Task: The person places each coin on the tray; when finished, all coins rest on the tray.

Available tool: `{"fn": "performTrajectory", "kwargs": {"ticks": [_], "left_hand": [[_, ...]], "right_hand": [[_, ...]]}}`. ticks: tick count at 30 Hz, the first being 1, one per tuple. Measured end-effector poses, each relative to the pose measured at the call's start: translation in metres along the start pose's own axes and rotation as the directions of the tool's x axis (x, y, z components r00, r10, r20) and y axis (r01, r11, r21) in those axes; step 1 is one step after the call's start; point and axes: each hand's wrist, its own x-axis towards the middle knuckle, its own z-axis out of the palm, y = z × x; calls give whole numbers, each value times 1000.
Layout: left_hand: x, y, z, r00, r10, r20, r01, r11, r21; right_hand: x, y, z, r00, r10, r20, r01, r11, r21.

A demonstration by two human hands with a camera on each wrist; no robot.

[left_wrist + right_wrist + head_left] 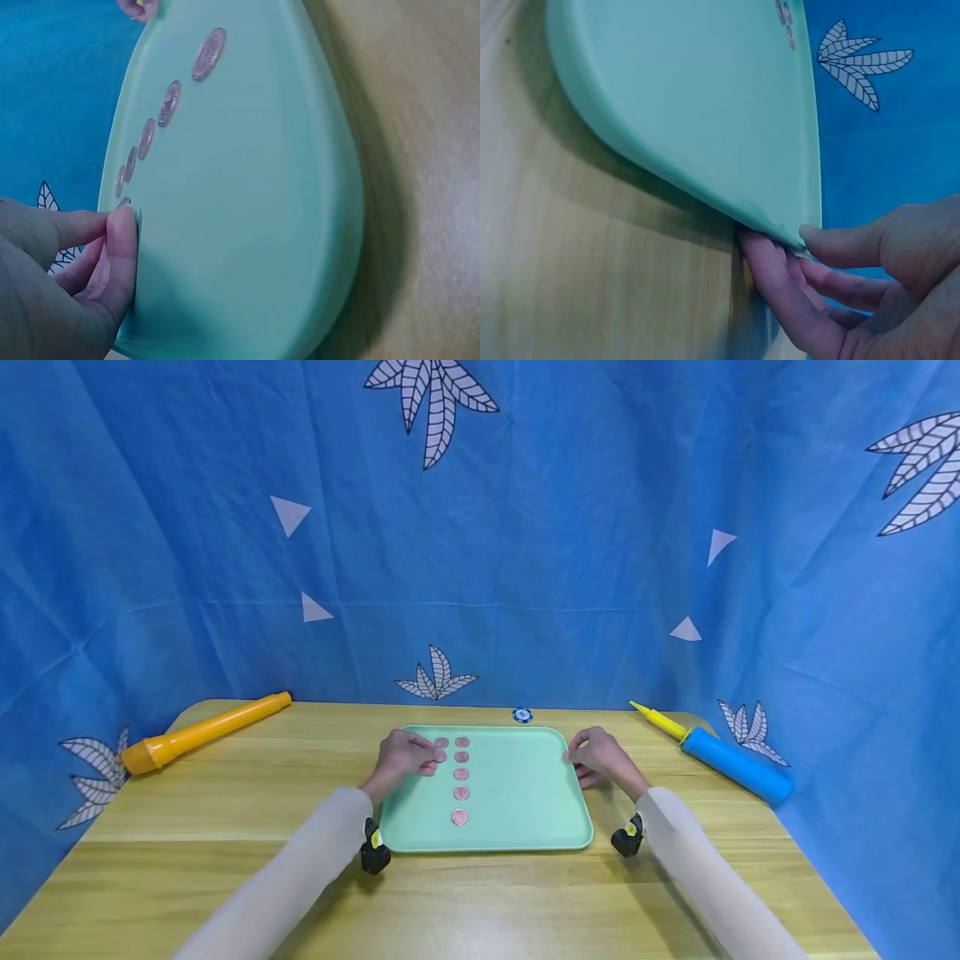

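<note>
A pale green tray (525, 810) lies on the wooden table, with copper-coloured coins on its left half. Several coins (461, 773) form a column running front to back, and another coin (442, 742) sits left of its far end. My left hand (405, 755) reaches over the tray's left side, thumb and fingertips pinching a coin (440, 755) just nearer than that one. On the opposite side, my right hand (597, 755) grips the tray's right rim. In the right wrist view its thumb (840, 244) is on top of the rim and its fingers (772, 281) are underneath.
A blue-and-white poker chip (522, 715) lies behind the tray. At the back left is an orange, club-shaped tube (210, 731); at the back right, a blue and yellow hand pump (735, 764). A blue patterned cloth (495, 543) hangs behind the table (495, 902).
</note>
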Motion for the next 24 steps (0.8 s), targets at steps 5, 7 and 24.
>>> {"fn": "performTrajectory", "kwargs": {"ticks": [5,7,24], "left_hand": [[1,-1,2,1000,18,-5,-18,999,37],[1,-1,2,1000,25,1,-25,998,56],[0,-3,3,999,45,22,-47,990,132]], "right_hand": [[4,-2,3,999,-35,-31,34,999,-11],[5,-2,4,999,-41,-36,41,999,-17],[5,1,2,998,-68,1,68,997,-46]]}}
